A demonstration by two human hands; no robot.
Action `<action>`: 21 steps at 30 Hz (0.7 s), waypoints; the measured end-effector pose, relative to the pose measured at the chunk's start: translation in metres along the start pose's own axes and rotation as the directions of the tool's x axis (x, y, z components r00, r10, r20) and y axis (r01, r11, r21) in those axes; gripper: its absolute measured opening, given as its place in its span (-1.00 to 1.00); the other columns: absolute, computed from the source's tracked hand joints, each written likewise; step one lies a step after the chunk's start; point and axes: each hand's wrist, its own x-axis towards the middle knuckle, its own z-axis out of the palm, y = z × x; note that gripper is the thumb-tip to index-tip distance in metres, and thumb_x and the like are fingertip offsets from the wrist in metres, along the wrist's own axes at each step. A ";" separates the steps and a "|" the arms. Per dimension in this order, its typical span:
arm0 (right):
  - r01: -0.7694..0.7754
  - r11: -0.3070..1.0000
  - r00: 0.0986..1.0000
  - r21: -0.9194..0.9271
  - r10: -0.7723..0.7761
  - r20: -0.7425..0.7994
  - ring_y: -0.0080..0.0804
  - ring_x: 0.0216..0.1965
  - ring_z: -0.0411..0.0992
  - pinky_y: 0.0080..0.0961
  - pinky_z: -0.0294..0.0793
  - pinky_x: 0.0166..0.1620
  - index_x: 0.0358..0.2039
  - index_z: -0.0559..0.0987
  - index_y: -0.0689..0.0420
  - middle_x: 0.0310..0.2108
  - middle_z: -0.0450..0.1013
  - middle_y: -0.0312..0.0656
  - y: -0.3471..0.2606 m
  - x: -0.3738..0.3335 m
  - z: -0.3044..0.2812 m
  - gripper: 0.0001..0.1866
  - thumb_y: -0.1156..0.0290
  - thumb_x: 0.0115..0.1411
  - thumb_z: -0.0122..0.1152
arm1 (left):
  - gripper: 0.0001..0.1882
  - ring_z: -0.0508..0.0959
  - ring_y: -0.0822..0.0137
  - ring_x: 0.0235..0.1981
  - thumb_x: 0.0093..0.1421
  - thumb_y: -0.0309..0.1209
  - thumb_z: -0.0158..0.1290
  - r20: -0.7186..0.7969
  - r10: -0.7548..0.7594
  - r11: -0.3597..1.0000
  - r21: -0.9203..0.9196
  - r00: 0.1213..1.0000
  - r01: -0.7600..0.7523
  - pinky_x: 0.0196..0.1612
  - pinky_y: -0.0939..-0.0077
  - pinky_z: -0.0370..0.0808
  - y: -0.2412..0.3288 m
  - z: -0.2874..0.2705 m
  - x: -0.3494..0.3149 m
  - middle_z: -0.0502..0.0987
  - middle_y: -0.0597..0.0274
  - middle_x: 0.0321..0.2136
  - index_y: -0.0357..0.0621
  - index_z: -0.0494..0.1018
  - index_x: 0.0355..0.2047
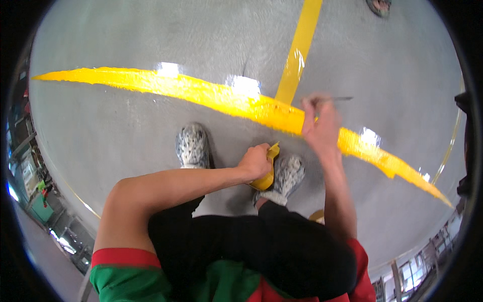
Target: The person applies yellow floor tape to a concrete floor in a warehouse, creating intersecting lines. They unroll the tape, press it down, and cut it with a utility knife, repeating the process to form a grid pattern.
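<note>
My left hand (255, 161) is closed on a curved yellow thing (266, 180), just above the inner side of my right shoe. Its kind is not clear; a pointed yellow end rises past my fingers. Over the wide yellow band (201, 90) on the floor, my right hand (321, 123) is blurred by motion. Its fingers are pinched round a thin dark stick-like tool (343, 98) that sticks out to the right. A speck of yellow shows at those fingers, and the tool's working end is hidden. The band is glossy, with uneven edges.
A straight yellow stripe (301, 48) meets the band from the far side. My speckled shoes (192, 143) stand on the shiny grey floor (136, 121). Someone's foot (380, 7) shows at the far right. Cluttered shelving (25, 151) lines the left rim.
</note>
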 end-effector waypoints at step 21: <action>0.419 0.661 0.889 -0.623 -0.157 0.430 -0.18 -0.20 0.41 -0.25 0.56 -0.18 0.31 0.28 0.08 -0.18 0.32 -0.13 0.069 -0.007 -0.008 -0.27 0.60 0.07 0.10 | -0.52 0.62 0.14 -0.25 0.28 -0.31 0.06 -0.189 0.060 0.978 0.208 0.980 -0.019 -0.14 0.31 0.54 -0.055 -0.184 -0.045 0.58 -0.15 -0.20 -0.36 0.33 0.12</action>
